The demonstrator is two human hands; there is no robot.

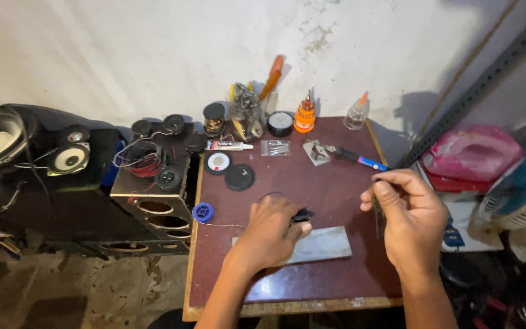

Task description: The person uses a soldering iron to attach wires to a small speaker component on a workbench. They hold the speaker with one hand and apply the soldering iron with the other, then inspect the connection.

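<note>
1. Left hand [270, 234]: palm down on the counter [312, 189], fingers curled over a small black part [302, 214] (kind too small to tell), pinning it at the upper edge of a grey metal plate [321, 245].
2. Right hand [410, 214]: raised just above the counter's right edge, thumb and fingers pinched on a thin dark tool [377, 216]; whether it is tweezers or a probe I cannot tell.
3. Soldering iron [351, 156]: blue and black handle, lying beyond the right hand, tip resting at a small metal stand [318, 152].
4. Blue solder spool [203, 212]: at the counter's left edge, a thin strand running toward the left hand.
5. Two round black discs [229, 170]: near the back left, one with a white centre.
6. Back row by the wall: a jar of tools [248, 116], an orange screwdriver set [304, 116], a clear squeeze bottle [357, 113], a glue tube [229, 145].
7. Black speaker cabinet [153, 189]: standing left of the counter, loose drivers and red wire on top.
</note>
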